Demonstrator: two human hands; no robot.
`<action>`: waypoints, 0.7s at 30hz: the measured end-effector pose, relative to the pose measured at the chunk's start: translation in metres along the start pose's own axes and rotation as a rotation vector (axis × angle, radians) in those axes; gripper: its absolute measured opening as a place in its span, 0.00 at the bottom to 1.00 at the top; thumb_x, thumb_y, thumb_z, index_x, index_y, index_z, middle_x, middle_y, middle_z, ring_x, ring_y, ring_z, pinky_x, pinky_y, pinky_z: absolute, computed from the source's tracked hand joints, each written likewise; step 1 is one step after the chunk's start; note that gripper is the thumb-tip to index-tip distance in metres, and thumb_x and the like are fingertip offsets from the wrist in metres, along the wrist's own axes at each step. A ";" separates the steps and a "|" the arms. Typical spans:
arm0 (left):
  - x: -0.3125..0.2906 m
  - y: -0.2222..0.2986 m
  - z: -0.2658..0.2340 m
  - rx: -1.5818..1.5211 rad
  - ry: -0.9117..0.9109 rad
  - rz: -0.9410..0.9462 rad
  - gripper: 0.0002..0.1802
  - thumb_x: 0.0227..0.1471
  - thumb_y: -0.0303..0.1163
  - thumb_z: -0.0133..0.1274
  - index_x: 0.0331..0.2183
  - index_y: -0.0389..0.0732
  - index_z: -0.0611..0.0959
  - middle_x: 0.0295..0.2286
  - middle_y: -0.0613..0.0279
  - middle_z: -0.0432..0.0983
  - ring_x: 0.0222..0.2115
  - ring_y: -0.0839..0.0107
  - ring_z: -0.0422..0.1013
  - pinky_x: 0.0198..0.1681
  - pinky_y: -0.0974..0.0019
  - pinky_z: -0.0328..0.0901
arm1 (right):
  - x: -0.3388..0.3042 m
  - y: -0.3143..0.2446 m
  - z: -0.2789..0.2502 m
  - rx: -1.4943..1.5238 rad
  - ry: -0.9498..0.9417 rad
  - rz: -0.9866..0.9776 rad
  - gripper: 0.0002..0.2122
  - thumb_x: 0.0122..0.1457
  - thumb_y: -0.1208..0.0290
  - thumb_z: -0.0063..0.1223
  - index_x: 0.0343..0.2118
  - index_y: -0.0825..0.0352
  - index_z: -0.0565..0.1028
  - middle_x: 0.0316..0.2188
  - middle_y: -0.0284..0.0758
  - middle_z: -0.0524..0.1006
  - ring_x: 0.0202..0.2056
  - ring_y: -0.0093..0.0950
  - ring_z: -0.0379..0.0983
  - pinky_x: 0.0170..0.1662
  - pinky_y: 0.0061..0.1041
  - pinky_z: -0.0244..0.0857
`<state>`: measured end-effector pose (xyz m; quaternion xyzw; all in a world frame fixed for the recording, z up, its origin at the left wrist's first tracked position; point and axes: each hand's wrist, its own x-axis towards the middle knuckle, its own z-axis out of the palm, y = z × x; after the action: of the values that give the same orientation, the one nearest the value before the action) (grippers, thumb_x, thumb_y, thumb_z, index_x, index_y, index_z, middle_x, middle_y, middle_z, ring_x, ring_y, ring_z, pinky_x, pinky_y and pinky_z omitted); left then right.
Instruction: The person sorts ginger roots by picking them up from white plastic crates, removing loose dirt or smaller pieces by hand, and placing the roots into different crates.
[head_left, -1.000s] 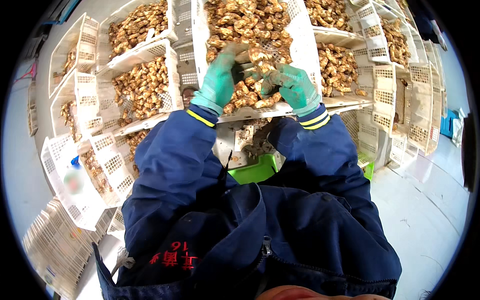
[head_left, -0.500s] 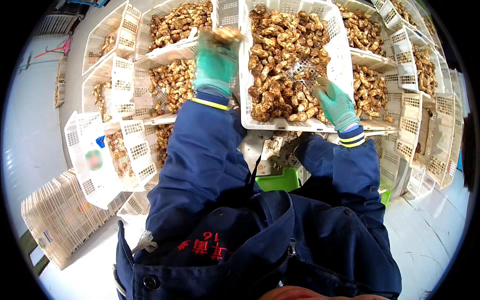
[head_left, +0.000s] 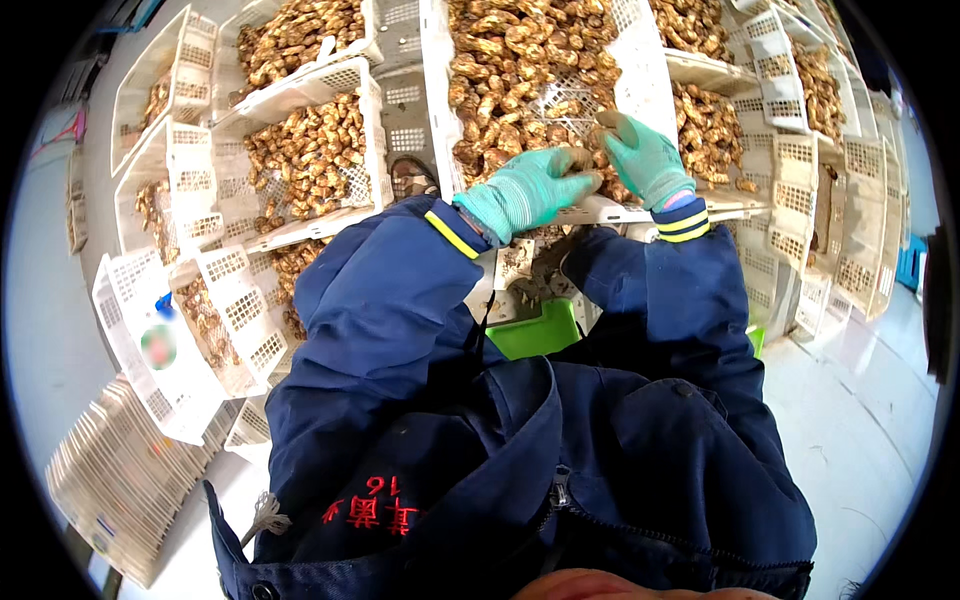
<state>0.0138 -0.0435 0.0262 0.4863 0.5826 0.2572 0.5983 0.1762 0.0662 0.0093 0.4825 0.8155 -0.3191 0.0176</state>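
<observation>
A large white crate (head_left: 652, 80) of brown-and-cream, thick-stemmed mushrooms (head_left: 530, 60) stands in front of me. My left hand (head_left: 530, 188), in a green glove with dirty fingertips, reaches over the crate's near edge. Its thumb is apart from the fingers, and nothing shows between them. Close beside it, my right hand (head_left: 645, 160), gloved alike, is at the near right corner of the pile. The right fingers are curled in toward the mushrooms; whatever they grip is hidden. A bare patch of crate mesh (head_left: 568, 95) shows just beyond both hands.
To the left, a white crate (head_left: 368, 130) holds more mushrooms, with others around it. Further mushroom crates (head_left: 795, 190) line the right. A stack of pale crates (head_left: 135, 480) leans at lower left. Something bright green (head_left: 540, 330) sits below the big crate.
My left hand has come from the upper left, where it held a blurred mushroom, to beside my right hand. The crates sit higher and further left in view.
</observation>
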 end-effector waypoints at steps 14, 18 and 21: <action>-0.029 -0.003 0.048 0.432 -0.443 0.210 0.22 0.49 0.48 0.46 0.33 0.40 0.80 0.30 0.50 0.77 0.35 0.52 0.72 0.41 0.55 0.65 | 0.087 -0.004 0.072 -0.321 0.043 -0.328 0.21 0.55 0.67 0.43 0.54 0.53 0.63 0.53 0.34 0.66 0.51 0.35 0.65 0.53 0.34 0.59; -0.023 -0.026 0.053 0.542 -0.380 0.151 0.22 0.48 0.48 0.46 0.33 0.39 0.80 0.30 0.50 0.77 0.34 0.52 0.73 0.39 0.54 0.65 | 0.125 -0.035 0.106 -0.549 -0.093 -0.359 0.23 0.56 0.71 0.43 0.57 0.57 0.59 0.57 0.33 0.59 0.57 0.36 0.57 0.57 0.38 0.54; -0.024 -0.021 0.044 0.595 -0.374 0.081 0.22 0.48 0.48 0.46 0.33 0.39 0.80 0.30 0.50 0.77 0.33 0.52 0.73 0.39 0.54 0.66 | 0.124 -0.041 0.124 -0.678 -0.047 -0.229 0.25 0.54 0.68 0.48 0.56 0.59 0.60 0.55 0.35 0.62 0.53 0.36 0.61 0.55 0.36 0.56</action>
<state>0.0454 -0.0850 0.0114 0.7006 0.4926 0.0061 0.5162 0.0431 0.0821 -0.1107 0.3472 0.9232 -0.0412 0.1593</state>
